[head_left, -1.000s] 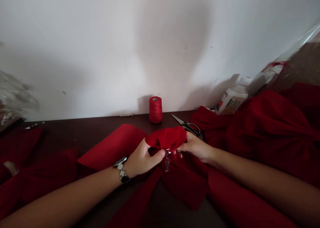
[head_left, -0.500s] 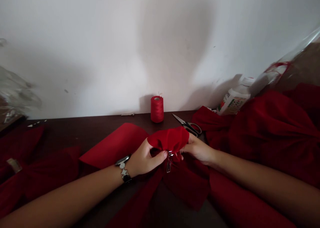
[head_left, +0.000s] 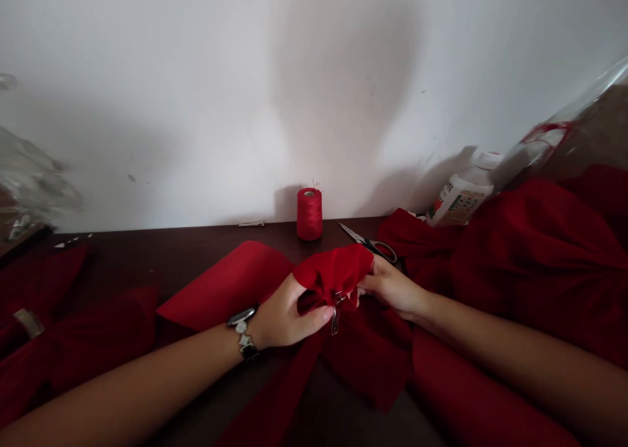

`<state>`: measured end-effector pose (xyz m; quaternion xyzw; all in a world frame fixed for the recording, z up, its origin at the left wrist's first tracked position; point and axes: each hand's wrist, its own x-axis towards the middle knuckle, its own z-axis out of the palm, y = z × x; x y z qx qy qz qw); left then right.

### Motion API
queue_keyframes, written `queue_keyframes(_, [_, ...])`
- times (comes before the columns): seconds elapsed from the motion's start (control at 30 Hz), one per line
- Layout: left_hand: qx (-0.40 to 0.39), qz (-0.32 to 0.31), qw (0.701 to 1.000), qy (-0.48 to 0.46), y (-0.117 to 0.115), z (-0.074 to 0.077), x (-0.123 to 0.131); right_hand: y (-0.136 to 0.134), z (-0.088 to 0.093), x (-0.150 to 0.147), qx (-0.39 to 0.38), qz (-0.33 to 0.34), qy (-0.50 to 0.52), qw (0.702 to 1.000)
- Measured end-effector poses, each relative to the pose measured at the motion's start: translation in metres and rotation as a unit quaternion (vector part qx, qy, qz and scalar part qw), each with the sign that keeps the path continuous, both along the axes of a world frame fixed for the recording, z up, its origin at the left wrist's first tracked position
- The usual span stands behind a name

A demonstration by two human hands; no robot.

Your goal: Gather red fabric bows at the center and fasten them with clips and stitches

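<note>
A red fabric bow [head_left: 338,268] is gathered at its middle between my two hands, its tails hanging down over the dark table. My left hand [head_left: 289,313], with a watch [head_left: 241,317] at the wrist, is closed on the bow's left side, thumb against the gathered centre. The bow's right side is gripped by my right hand [head_left: 392,286], whose fingertips are partly hidden behind the cloth. At the gathered centre sits a small metal clip [head_left: 335,313], just by my left thumb.
A spool of red thread [head_left: 309,216] with pins in its top stands by the wall. Scissors [head_left: 370,243] lie right of it, a metal clip [head_left: 251,224] left. More red bows [head_left: 530,250] pile up at the right near a white bottle [head_left: 464,192]; others [head_left: 98,332] lie left.
The clip at the bow's centre has turned and its hanging part looks narrower. My left thumb has slid slightly lower, and the bow's top has tilted a little to the right.
</note>
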<state>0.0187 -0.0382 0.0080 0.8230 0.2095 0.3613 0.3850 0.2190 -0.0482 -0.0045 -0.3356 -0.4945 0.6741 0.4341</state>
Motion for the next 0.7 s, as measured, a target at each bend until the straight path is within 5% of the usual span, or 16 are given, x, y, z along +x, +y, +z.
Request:
queue_keyframes(0.23, [0.069,0.013,0.996,0.062,0.001,-0.004,-0.004,0.017,0.007,0.014,-0.041,-0.035,-0.016,0.998])
queue_keyframes(0.37, [0.017,0.052,0.997,0.059,0.002,-0.006,-0.003,0.022,0.02,0.02,-0.032,-0.093,-0.057,0.994])
queue_keyframes(0.7, [-0.069,0.066,0.995,0.031,0.005,-0.008,0.0,0.004,0.098,0.048,0.209,-0.257,-0.168,0.929])
